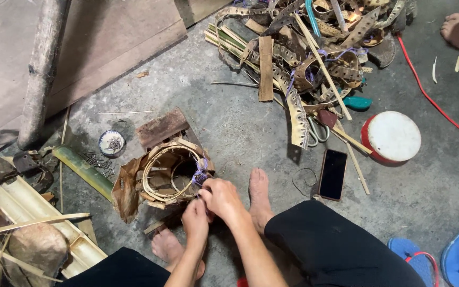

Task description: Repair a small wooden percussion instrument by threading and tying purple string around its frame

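Fingers of both the left hand (194, 217) and right hand (220, 196) pinch closed on purple cord (200, 175) at the basket (167, 172) rim.

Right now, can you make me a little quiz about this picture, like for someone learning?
1. True or false: both hands are at the rim of the basket.
2. What lies just right of the bare foot? A) phone B) spoon C) cup
3. What does the small bowl hold?

Key:
1. True: the left hand and right hand meet at the rim, by the purple string.
2. A, the phone.
3. Small nails.
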